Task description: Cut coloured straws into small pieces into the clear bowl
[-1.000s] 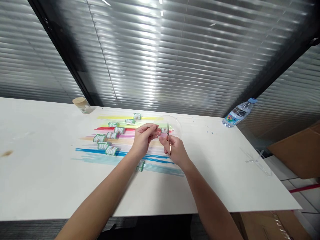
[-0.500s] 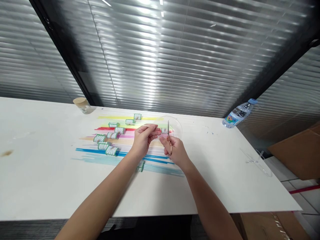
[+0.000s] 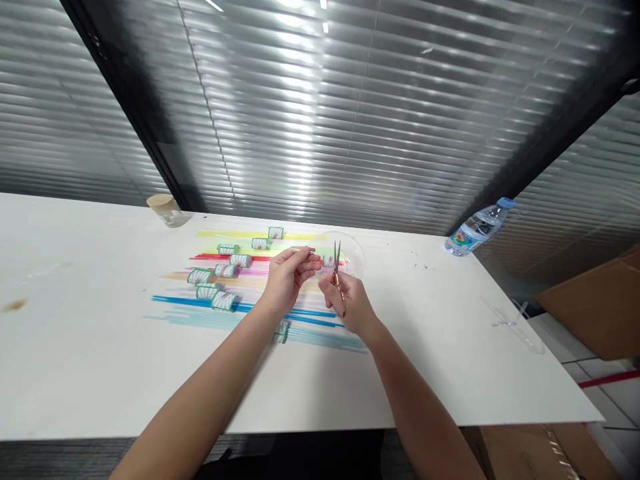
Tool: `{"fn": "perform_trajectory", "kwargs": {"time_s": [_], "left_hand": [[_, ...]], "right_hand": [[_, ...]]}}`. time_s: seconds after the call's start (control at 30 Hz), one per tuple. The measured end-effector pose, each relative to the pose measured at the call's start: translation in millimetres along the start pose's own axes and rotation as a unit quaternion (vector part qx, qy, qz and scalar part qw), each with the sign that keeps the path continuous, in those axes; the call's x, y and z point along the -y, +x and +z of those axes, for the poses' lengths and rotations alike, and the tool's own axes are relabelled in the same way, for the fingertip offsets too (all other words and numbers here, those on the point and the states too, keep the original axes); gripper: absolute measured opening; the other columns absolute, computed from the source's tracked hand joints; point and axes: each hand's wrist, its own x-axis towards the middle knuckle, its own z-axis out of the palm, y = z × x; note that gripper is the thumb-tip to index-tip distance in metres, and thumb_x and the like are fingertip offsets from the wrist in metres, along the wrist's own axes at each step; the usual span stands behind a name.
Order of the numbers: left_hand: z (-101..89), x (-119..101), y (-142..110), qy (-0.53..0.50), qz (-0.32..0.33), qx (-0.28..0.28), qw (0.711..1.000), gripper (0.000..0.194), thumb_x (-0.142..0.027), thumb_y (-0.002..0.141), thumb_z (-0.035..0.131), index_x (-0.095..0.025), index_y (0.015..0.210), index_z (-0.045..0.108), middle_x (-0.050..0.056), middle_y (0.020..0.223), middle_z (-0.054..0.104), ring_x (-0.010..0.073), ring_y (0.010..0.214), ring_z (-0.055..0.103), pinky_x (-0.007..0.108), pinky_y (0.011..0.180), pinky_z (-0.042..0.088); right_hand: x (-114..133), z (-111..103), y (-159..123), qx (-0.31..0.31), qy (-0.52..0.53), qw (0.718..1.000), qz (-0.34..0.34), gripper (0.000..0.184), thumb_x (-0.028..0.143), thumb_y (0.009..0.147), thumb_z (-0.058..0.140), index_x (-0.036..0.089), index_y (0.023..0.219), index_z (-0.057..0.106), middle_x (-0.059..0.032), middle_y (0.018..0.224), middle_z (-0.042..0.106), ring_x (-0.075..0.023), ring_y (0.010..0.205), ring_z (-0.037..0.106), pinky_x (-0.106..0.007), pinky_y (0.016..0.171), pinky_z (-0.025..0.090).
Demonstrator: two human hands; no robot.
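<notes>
My right hand (image 3: 353, 303) is closed round the rose-gold handles of a pair of scissors (image 3: 337, 259). Its blades point away from me and stand slightly apart. To the left, my left hand (image 3: 289, 275) pinches a thin, pale piece between thumb and fingers; what it is cannot be made out. Under both hands lie rows of thin coloured sticks, among them blue sticks (image 3: 313, 320), red sticks (image 3: 203, 257) and yellow sticks (image 3: 300, 236). Several small green-and-white patterned wraps (image 3: 224, 302) lie across them. Beyond the scissors is a clear round dish (image 3: 359, 250).
On the white table (image 3: 100, 360), a jar with a tan lid (image 3: 167, 210) stands at the back left. A water bottle (image 3: 479, 228) stands at the back right corner. A clear loop of cord (image 3: 510, 325) lies near the right edge, and cardboard boxes (image 3: 595, 300) are beyond it.
The scissor blades have parted a little, where they were together before. My left hand has hardly moved.
</notes>
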Motion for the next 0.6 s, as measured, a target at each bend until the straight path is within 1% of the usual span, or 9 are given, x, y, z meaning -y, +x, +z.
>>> {"fn": "perform_trajectory", "kwargs": {"time_s": [0.13,0.33,0.47,0.6], "left_hand": [[-1.4,1.5,0.8,-0.002,-0.006,0.013,1.0,0.029,-0.032,0.065,0.084,-0.01,0.079,0.07,0.006,0.071,0.072,0.011,0.059,0.068,0.017,0.057,0.053],[-2.0,1.8,1.7,-0.033,-0.022,0.024,0.999,0.023,-0.028,0.069,0.081,-0.01,0.079,0.07,0.006,0.069,0.072,0.0101,0.057,0.067,0.016,0.056,0.053],[-0.6,1.0,1.0,-0.048,-0.031,0.03,0.998,0.019,-0.027,0.073,0.077,-0.01,0.079,0.069,0.006,0.068,0.071,0.0096,0.056,0.066,0.017,0.057,0.053],[-0.3,2.6,0.3,-0.041,-0.04,0.031,0.998,0.02,-0.027,0.075,0.076,-0.01,0.08,0.068,0.006,0.069,0.071,0.0098,0.056,0.065,0.018,0.057,0.052]], "right_hand": [[-1.5,-1.9,1.0,0.019,0.029,0.999,-0.004,0.048,0.062,0.087,0.059,0.019,0.069,0.047,0.0023,0.057,0.049,-0.0096,0.05,0.041,-0.024,0.048,0.032],[-1.8,-1.7,0.8,0.022,0.066,0.996,-0.055,0.046,0.061,0.086,0.061,0.019,0.074,0.049,0.0019,0.06,0.049,-0.0096,0.05,0.043,-0.025,0.049,0.034],[0.2,-0.2,-0.8,0.033,0.061,0.996,-0.063,0.044,0.059,0.087,0.061,0.019,0.074,0.048,0.0021,0.06,0.049,-0.0094,0.05,0.041,-0.025,0.049,0.033],[0.9,1.6,-1.7,0.048,0.046,0.996,-0.067,0.043,0.057,0.088,0.06,0.019,0.074,0.048,0.0028,0.061,0.046,-0.0098,0.053,0.039,-0.026,0.052,0.033]]}}
